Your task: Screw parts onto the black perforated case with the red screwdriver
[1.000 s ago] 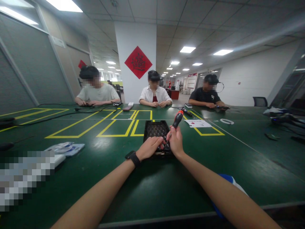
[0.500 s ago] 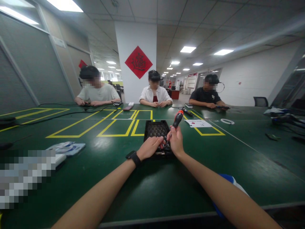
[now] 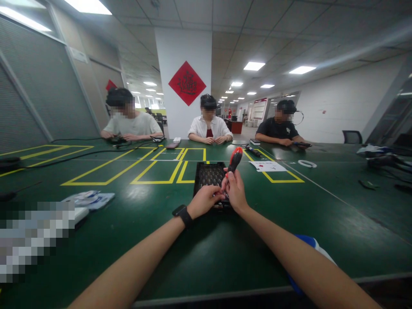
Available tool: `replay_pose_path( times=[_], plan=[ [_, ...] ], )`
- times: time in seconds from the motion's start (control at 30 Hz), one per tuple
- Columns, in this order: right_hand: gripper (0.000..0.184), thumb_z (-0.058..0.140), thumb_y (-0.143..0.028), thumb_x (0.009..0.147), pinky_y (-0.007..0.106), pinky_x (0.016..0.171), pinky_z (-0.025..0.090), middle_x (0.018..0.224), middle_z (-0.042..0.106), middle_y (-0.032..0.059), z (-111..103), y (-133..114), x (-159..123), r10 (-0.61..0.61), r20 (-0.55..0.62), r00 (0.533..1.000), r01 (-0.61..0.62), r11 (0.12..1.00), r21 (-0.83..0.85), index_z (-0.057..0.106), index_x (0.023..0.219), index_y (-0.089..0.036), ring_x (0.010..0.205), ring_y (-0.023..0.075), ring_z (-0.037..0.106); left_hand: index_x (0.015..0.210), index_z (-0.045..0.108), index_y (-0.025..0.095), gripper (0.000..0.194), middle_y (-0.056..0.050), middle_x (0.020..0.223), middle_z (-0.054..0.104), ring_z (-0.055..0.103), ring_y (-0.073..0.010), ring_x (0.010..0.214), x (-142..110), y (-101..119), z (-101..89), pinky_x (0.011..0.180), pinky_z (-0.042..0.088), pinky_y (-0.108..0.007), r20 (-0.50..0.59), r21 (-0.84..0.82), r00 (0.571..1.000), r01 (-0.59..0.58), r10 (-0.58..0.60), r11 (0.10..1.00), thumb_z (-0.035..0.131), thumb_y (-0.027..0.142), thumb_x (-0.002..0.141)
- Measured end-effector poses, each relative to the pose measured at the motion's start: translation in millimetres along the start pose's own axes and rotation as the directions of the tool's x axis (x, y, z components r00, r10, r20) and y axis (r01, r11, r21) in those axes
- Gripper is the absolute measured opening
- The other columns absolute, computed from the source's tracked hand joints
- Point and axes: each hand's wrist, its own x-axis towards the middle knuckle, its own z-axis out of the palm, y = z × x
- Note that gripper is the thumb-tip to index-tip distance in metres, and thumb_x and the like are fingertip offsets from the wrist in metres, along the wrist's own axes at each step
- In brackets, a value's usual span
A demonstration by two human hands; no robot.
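Note:
A screwdriver (image 3: 235, 159) with a red and black handle is held in my right hand (image 3: 236, 191), its handle pointing up and its shaft slanting down to the left. Below both hands lies a black case (image 3: 210, 171) with a patterned, dimpled inside, flat on the green table. My left hand (image 3: 206, 199) rests over the near left part of the case. Its thumb and fingers are pinched together close to the screwdriver's lower end; whatever they pinch is too small to make out. The screwdriver's tip is mostly hidden by the fingers.
Yellow tape outlines mark the green table (image 3: 154, 244). A paper sheet (image 3: 268, 166) and a white ring (image 3: 307, 164) lie to the right, a plastic packet (image 3: 93, 200) to the left. A blue and white object (image 3: 307, 242) is partly under my right forearm. Several people sit across the table.
The screwdriver has swung a little left and stands more upright. My left hand's fingers, flatter before, are now drawn into a pinch near its shaft. The case stays in place.

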Motion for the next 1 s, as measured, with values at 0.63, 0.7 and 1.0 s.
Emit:
replay_pose_path(
  times=[0.63, 0.7, 1.0],
  plan=[
    [0.033, 0.035, -0.046, 0.086, 0.017, 0.035, 0.030, 0.053, 0.045, -0.0066, 0.4, -2.0, -2.4, 0.027, 0.052, 0.998, -0.029, 0.999, 0.028, 0.047, 0.102, -0.020, 0.037, 0.0059, 0.035, 0.074, 0.061, 0.012, 0.016, 0.000, 0.069, 0.061, 0.052, -0.0098, 0.064, -0.6, 0.8, -1.5, 0.063, 0.040, -0.021, 0.029, -0.217, 1.000, -0.002, 0.009, 0.976, 0.051, 0.024, 0.079],
    [0.032, 0.037, -0.045, 0.086, 0.016, 0.037, 0.031, 0.053, 0.044, -0.0067, 0.0, -2.2, -2.1, 0.008, 0.042, 0.999, -0.008, 1.000, 0.014, 0.048, 0.101, -0.019, 0.038, 0.0058, 0.036, 0.075, 0.061, 0.012, 0.016, 0.000, 0.069, 0.062, 0.053, -0.0101, 0.063, -0.6, 1.4, -1.1, 0.062, 0.041, -0.021, 0.031, -0.235, 1.000, 0.011, -0.004, 0.972, 0.053, 0.025, 0.078],
    [0.027, 0.039, -0.041, 0.086, 0.016, 0.041, 0.033, 0.055, 0.044, -0.0064, 2.2, -3.9, -2.1, -0.029, 0.010, 1.000, 0.029, 1.000, 0.005, 0.047, 0.099, -0.020, 0.043, 0.0057, 0.037, 0.073, 0.060, 0.012, 0.014, 0.000, 0.064, 0.060, 0.053, -0.0095, 0.059, -0.5, -3.2, 1.9, 0.058, 0.042, -0.020, 0.032, -0.289, 0.997, 0.073, -0.066, 0.954, 0.061, 0.025, 0.072]
  ],
)
